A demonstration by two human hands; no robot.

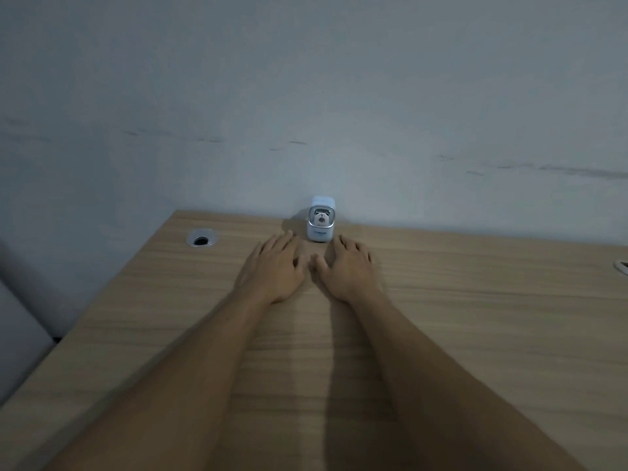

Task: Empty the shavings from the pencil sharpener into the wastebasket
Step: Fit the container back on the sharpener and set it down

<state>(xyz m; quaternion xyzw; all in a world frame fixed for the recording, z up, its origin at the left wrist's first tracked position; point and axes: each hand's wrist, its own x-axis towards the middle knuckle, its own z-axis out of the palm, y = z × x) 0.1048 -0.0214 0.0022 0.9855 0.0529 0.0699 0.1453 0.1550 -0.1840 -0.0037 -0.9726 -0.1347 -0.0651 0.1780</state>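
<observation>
Sharpener (319, 219) stands untouched, label blurred, beyond both hands' spread fingers (284, 240) on the desk (475, 300).

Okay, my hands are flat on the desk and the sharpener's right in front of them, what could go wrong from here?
No wastebasket is in view, so carrying the pencil sharpener could trail shavings across the desk. It stands close to the wall, so the left hand and right hand may knock it over. The dim light could hide spills.
</observation>
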